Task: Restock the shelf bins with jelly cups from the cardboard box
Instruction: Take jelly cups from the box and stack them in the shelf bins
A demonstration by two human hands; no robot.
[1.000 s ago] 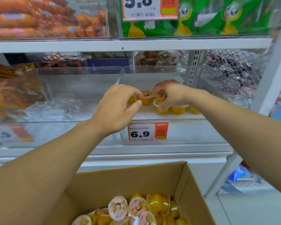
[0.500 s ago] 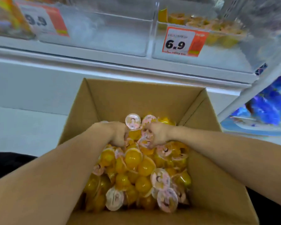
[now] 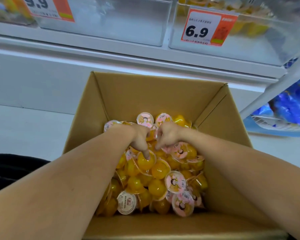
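An open cardboard box stands on the floor below the shelf, holding a heap of yellow jelly cups with pink cartoon lids. Both my hands are down in the heap near its far side. My left hand has its fingers curled into the cups, one fingertip on a yellow cup. My right hand is close beside it, fingers curled round cups; what lies under each palm is hidden. Above, the clear shelf bin with the 6.9 price tag holds a few yellow cups.
To the left of that bin is another clear bin and a 9.9 tag. A white shelf ledge runs above the box. Blue packages lie in a low rack at the right. White floor lies to the left.
One second ago both hands were up at the 6.9 bin setting cups in. They have dropped into the box and now dig into the heap, curling round cups.
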